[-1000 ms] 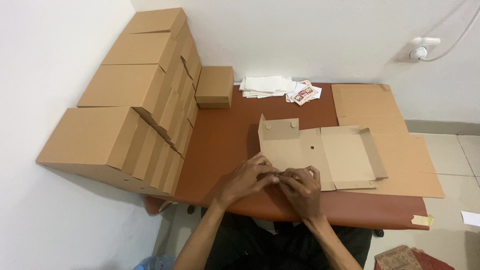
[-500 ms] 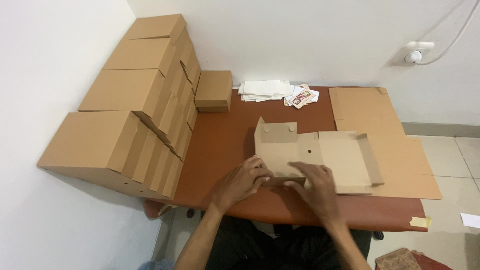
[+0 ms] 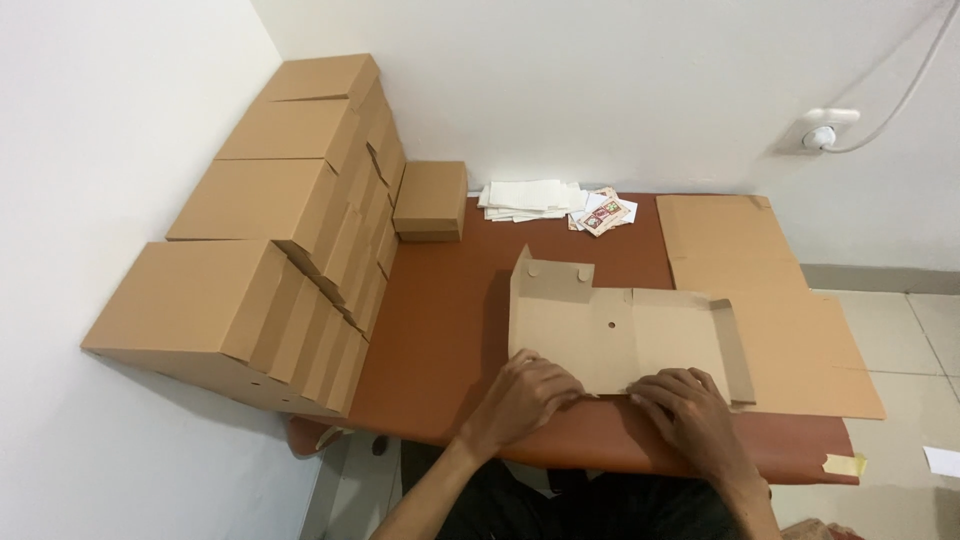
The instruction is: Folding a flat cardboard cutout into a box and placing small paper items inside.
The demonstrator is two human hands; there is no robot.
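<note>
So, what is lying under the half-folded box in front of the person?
The half-folded box lies on the brown table, its right end over flat cardboard sheets. Both hands, left hand and right hand, press its near edge. Anything beneath it is covered.

You are looking at a plain tan, half-folded cardboard box blank (image 3: 620, 335) lying on a reddish-brown worktop (image 3: 450, 330). Matching tan closed cardboard boxes (image 3: 270, 240) are showing no print, white paper sheets (image 3: 525, 198) are sitting beside red-patterned printed cards (image 3: 603, 212), and the wall (image 3: 600, 80) is showing white.
</note>
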